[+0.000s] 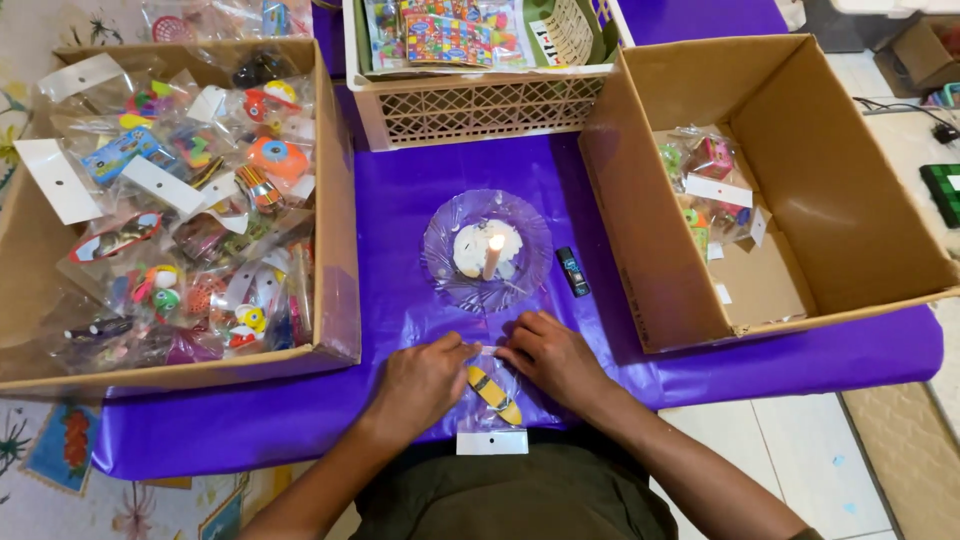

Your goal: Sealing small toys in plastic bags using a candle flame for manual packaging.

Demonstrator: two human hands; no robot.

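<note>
Currently, both hands pinch the top edge of a clear plastic bag (492,395) holding a yellow toy (494,394), left hand (420,380) and right hand (552,358) close together on the purple-covered desk (400,215). Just beyond the fingertips stands a clear plate (487,250) with a lit candle (492,256), a small dark lighter (572,271) beside it. Left of the hands: a cardboard box (335,250) of bagged toys; right: a nearly empty cardboard box (840,180); farther ahead, a lattice crate (480,108).

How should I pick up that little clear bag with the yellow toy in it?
Probably by the white card header at the near end of the clear bag, coming from the table's near edge. It is flat, stiff-looking and free, while the left hand and right hand press the far end.
</note>
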